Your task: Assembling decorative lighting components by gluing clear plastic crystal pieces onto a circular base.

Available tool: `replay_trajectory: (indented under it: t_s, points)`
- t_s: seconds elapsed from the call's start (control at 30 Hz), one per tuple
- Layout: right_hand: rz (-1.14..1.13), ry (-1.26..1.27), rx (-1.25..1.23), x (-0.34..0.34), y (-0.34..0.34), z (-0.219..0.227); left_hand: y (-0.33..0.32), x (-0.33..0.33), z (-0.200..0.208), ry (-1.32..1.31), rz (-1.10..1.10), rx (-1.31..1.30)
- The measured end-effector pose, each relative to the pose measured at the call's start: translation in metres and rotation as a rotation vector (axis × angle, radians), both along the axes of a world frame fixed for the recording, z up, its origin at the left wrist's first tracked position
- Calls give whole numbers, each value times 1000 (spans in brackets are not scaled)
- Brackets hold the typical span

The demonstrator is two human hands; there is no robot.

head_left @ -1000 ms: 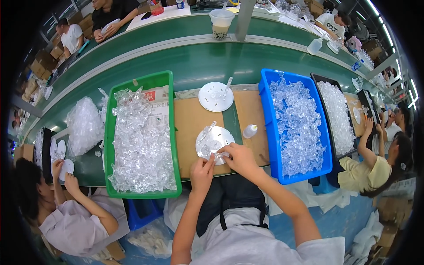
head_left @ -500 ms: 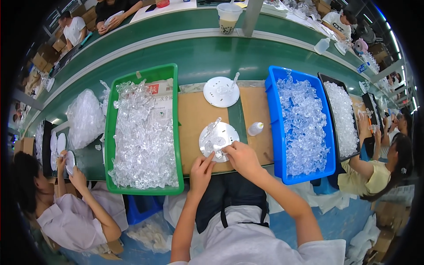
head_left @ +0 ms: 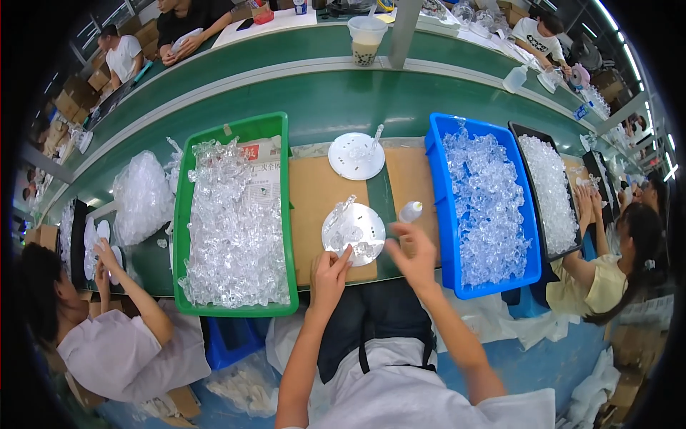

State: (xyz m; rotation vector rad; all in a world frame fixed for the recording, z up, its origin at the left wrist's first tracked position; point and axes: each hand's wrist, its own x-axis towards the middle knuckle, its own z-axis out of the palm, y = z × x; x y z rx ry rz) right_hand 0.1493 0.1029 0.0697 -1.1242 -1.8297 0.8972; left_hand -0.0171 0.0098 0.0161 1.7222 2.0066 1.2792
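A white round disc (head_left: 373, 223) with small dark slots lies on brown cardboard, with clear plastic pieces (head_left: 345, 234) on its left and near parts. My left hand (head_left: 329, 277) is closed at the disc's near-left rim, its fingertips touching the top among the clear pieces. To the right of the disc, in the air, my right hand (head_left: 416, 259) has its thumb and fingers apart and holds nothing I can see; motion blurs it slightly. Just beyond that hand is a small white squeeze bottle (head_left: 411, 211). Another white disc (head_left: 351, 166), with a clear piece standing on its right side, lies farther back.
A green bin (head_left: 289, 236) on the left and a blue bin (head_left: 448, 243) on the right hold clear plastic parts. Beyond the blue one is a black tray (head_left: 516, 139). A drink cup (head_left: 366, 43) stands on the back ledge. Co-workers sit on both sides.
My right hand has left the disc's near edge and moved right, toward the squeeze bottle, its fingers spreading. My left hand stays at the disc's rim.
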Motion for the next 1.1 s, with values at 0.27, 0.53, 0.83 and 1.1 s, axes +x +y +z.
replay_trajectory:
  t_s: [0.27, 0.53, 0.83, 1.1]
  points:
    - [-269, 35, -37, 2, 39, -26, 4, 2, 5, -24, -28, 3]
    - [61, -326, -313, 18, -64, 2, 5, 3, 12, -63, -4, -36]
    - [156, -465, -174, -4, -66, -4, 4, 4, 13, -40, 12, -61]
    - [123, -438, -233, -4, -68, -8, 3, 3, 15, -25, 15, -67]
